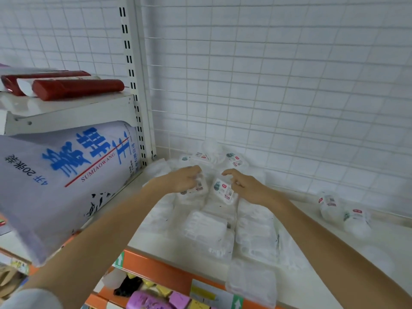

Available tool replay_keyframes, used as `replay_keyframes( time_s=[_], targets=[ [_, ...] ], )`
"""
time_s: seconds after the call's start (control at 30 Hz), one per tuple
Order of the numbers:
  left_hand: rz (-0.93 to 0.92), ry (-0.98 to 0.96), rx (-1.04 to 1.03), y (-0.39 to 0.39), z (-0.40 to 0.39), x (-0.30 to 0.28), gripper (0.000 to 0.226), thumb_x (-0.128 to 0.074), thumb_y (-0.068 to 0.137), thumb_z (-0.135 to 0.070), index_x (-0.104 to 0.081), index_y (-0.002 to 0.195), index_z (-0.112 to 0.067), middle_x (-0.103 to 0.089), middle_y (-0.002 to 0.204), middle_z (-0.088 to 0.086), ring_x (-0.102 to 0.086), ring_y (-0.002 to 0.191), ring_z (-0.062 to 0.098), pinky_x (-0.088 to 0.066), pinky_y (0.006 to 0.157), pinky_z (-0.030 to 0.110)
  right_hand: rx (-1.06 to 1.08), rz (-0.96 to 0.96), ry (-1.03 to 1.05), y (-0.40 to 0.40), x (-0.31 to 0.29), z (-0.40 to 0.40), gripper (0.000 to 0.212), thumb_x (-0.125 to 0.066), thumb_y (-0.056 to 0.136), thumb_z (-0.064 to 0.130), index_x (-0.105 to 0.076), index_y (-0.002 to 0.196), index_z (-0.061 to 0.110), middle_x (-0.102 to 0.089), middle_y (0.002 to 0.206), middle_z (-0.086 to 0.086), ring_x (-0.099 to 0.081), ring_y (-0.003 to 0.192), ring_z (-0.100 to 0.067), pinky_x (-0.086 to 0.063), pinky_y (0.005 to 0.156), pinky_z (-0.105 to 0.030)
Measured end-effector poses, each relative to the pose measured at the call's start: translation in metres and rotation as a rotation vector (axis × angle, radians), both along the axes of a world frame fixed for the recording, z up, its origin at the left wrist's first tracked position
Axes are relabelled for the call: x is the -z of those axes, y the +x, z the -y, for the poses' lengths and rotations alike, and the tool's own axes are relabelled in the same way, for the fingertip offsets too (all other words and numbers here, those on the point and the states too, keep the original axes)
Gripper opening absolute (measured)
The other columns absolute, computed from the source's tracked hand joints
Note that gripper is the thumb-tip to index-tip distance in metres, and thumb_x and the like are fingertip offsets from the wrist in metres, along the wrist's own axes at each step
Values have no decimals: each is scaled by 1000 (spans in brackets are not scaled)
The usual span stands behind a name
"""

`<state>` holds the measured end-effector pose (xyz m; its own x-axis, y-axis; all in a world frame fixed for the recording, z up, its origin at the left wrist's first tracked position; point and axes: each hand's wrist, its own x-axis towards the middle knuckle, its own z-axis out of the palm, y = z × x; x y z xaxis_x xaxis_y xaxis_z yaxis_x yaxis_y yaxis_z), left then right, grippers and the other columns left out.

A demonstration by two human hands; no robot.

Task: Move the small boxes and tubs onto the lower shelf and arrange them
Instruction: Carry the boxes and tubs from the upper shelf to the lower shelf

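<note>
Shelf (312, 248), white with an orange front edge, backed by a wire grid panel (278, 85): clear plastic tubs and boxes are being handled here.

- Left hand (184, 179): fingers are being curled over a small clear tub (199, 186) with a label; the tub is being held just above the flat boxes.
- Right hand (247, 186): fingers are being held loosely bent, fingertips touching or just beside a second labelled tub (223, 191); a firm grip cannot be told.
- Flat clear boxes (207, 228): lying side by side in the middle of the shelf, beneath both hands.
- Further tubs (214, 152): grouped at the back corner.
- Two tubs (344, 211): lying well apart to the right.
- Large white sack (66, 175) with blue lettering: leaning at the left, under an upper shelf carrying red rolls (75, 88).
</note>
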<state>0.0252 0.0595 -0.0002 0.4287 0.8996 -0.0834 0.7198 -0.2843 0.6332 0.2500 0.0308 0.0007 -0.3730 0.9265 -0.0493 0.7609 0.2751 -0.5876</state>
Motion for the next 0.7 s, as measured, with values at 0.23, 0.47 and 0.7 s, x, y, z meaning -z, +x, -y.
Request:
replay_keyframes(
  time_s=[0.23,0.47,0.7],
  targets=[
    [124,-74,-107,6,-10,7,29,-49,87,-14,-53,116,-10,-45,119,6,-42,113,18,-34,96,30,105,-50,39,-5,8,-13,33,-34,98,15,-50,127,15,-49,134,-6,-50,117,-18,-42,91,-27],
    [-74,132,-160,7,-11,25,23,-51,93,-30,-52,108,-12,-53,106,6,-53,107,29,-40,82,29,58,186,-23,-16,13,-12,77,-72,74,39,-33,137,16,-32,129,-6,-42,117,-22,-41,93,-30],
    [-302,64,-178,5,-10,32,83,-72,74,-39,-30,139,-10,-35,131,8,-39,119,25,-37,94,31,151,375,189,-32,16,-5,59,-74,72,28,-42,117,7,-38,118,-9,-44,103,-25,-41,73,-29]
  ],
)
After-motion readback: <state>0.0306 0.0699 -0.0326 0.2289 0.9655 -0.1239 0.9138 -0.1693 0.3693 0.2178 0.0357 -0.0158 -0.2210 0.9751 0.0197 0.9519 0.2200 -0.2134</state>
